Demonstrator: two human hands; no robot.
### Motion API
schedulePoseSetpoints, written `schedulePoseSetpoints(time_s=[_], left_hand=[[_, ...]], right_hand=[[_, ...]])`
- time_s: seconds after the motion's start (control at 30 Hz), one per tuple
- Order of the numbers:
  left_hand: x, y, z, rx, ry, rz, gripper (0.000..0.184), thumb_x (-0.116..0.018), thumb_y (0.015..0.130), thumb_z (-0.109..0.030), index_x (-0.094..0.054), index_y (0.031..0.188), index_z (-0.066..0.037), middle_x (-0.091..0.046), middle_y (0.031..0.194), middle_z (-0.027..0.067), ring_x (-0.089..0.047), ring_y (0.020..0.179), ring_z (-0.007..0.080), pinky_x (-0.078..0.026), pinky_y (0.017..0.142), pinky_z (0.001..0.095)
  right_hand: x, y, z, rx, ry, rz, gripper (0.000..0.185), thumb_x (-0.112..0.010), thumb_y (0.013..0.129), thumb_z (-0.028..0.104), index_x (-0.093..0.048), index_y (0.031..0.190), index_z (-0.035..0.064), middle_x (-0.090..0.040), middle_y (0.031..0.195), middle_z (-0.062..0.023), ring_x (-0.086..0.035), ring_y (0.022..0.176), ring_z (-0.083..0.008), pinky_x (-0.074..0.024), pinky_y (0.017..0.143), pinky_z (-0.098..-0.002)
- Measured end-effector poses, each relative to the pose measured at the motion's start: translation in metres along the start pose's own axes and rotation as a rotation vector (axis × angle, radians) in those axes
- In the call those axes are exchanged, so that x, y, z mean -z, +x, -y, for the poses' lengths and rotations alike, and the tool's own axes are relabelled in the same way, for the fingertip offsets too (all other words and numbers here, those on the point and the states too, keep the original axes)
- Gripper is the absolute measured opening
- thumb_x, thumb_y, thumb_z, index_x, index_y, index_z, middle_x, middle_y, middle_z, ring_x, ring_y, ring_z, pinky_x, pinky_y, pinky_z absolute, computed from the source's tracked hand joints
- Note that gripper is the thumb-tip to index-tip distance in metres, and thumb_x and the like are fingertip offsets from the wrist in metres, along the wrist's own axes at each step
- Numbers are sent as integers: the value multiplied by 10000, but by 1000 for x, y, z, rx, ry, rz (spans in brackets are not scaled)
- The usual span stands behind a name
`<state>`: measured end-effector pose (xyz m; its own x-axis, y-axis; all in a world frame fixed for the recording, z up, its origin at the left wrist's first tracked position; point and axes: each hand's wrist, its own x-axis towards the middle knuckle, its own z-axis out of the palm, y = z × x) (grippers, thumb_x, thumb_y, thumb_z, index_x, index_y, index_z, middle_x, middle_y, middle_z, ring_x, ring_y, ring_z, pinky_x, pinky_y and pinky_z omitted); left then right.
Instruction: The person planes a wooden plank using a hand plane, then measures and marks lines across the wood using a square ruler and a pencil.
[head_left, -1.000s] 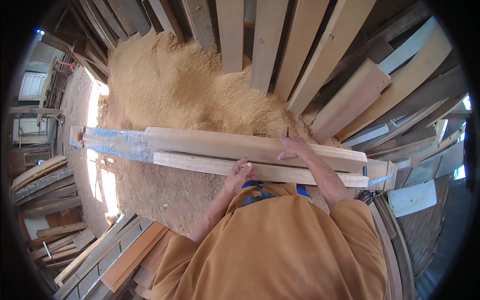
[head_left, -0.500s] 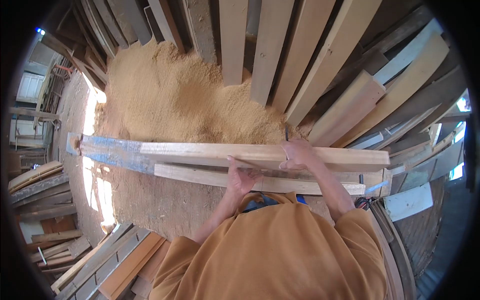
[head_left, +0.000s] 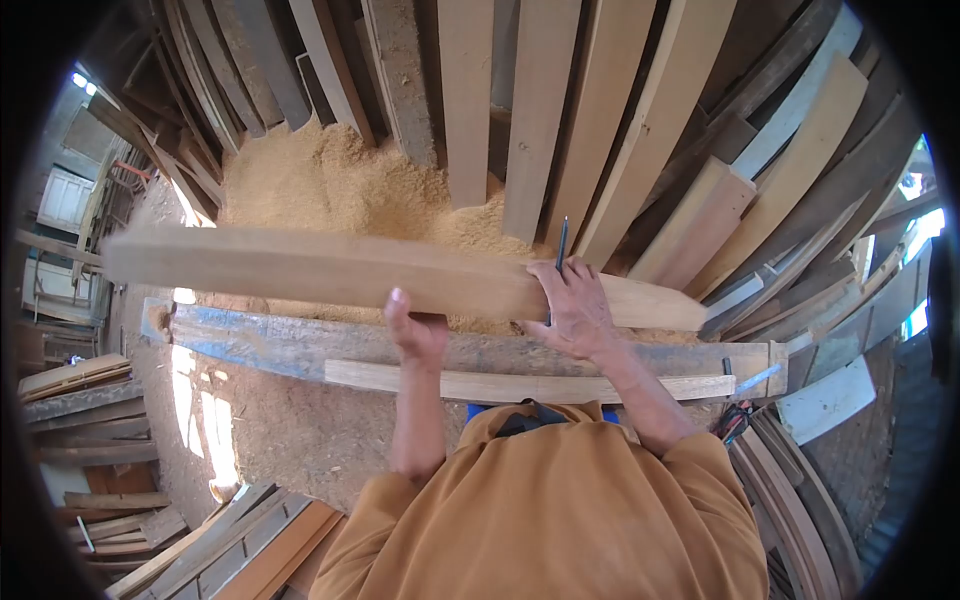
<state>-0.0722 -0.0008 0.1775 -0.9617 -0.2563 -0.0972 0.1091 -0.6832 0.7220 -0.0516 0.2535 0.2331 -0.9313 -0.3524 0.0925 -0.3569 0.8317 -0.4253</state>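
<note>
A long wooden board [head_left: 250,262] is raised across the view, its left end smeared by motion. My left hand [head_left: 416,332] grips its near lower edge, thumb up against the face and fingers mostly hidden underneath. Closed over the board to the right of its middle is my right hand [head_left: 578,312], with a dark pencil [head_left: 563,242] sticking up between the fingers. Below the board runs a worn bench plank [head_left: 265,338] with blue paint. A slimmer wooden strip [head_left: 520,387] lies along the plank's near edge.
Sawdust [head_left: 330,185] is heaped beyond the bench. Several upright planks [head_left: 535,130] lean behind it. Stacked boards [head_left: 235,545] lie at the lower left. A dark peg [head_left: 727,368] and a blue strip [head_left: 758,378] are at the plank's right end.
The board has risen off the bench plank and moved away from me and leftward, its left end swinging farther out. Both hands moved with it, and the pencil now points up more visibly.
</note>
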Motion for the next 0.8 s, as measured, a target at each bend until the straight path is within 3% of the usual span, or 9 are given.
schedulePoseSetpoints(time_s=[0.07, 0.13, 0.2, 0.27, 0.37, 0.5, 0.6, 0.7, 0.8], left_hand=[[-36, 7, -35, -75, 43, -41, 875, -743, 895, -531, -433, 1582, -86, -560, 1435, 150, -575, 1343, 342, -551, 1070, 524], [-53, 31, -54, -297, 51, 109, 922, -743, 905, -527, -384, 1605, -47, -538, 1448, 183, -574, 1347, 338, -554, 1071, 515], [-88, 43, -82, -380, 322, 200, 930, -758, 907, -500, -371, 1601, -16, -531, 1451, 195, -574, 1343, 320, -548, 1083, 507], [-128, 54, -94, -470, 364, 244, 1115, -867, 764, -579, -391, 1609, -29, -554, 1390, 151, -567, 1308, 309, -483, 1136, 502], [-182, 60, -103, -451, 592, 539, 1171, -896, 715, -596, -428, 1609, -3, -569, 1408, 169, -565, 1330, 313, -455, 1168, 476], [-232, 61, -74, -313, 730, 825, 1283, -910, 649, -577, -398, 1656, 30, -530, 1545, 217, -507, 1461, 341, -394, 1237, 489], [-258, 59, -36, -100, 808, 1044, 1409, -905, 595, -549, -282, 1708, 47, -426, 1690, 279, -421, 1574, 385, -319, 1306, 508], [-258, 50, 22, 134, 843, 1184, 1409, -945, 581, -500, -288, 1715, 15, -423, 1696, 279, -408, 1586, 376, -290, 1328, 523], [-228, 37, 95, 437, 893, 1239, 1378, -997, 598, -382, -287, 1733, -61, -450, 1690, 251, -410, 1588, 359, -271, 1342, 504]], right_hand=[[13, 2, 10, -29, 134, -22, 829, -886, 839, 457, -529, 1492, 93, -638, 1394, -186, -561, 1310, -396, -430, 1156, -533], [32, 0, 14, -62, 234, -35, 885, -869, 871, 481, -477, 1557, 82, -597, 1490, -197, -528, 1375, -422, -407, 1202, -556], [62, -6, 10, -159, 285, -147, 891, -860, 886, 500, -480, 1568, 70, -612, 1492, -193, -542, 1384, -412, -420, 1206, -543], [79, -20, -4, -212, 376, -312, 874, -853, 903, 496, -495, 1563, 50, -633, 1477, -189, -572, 1360, -390, -443, 1190, -521], [101, -52, -36, -247, 495, -643, 809, -848, 929, 446, -534, 1532, 7, -669, 1437, -188, -628, 1287, -337, -482, 1146, -474], [106, -113, -79, -362, 517, -881, 692, -815, 987, 322, -547, 1513, -40, -675, 1433, -194, -641, 1202, -245, -502, 1092, -410], [100, -167, -113, -515, 475, -1000, 627, -769, 1028, 255, -537, 1530, -41, -672, 1435, -171, -622, 1131, -180, -501, 1059, -353], [91, -216, -136, -672, 563, -1219, 611, -755, 1040, 236, -534, 1531, -54, -670, 1431, -173, -625, 1148, -185, -501, 1060, -343], [83, -252, -152, -833, 480, -1283, 607, -743, 1053, 239, -528, 1529, -71, -682, 1404, -187, -641, 1194, -206, -504, 1073, -353]])
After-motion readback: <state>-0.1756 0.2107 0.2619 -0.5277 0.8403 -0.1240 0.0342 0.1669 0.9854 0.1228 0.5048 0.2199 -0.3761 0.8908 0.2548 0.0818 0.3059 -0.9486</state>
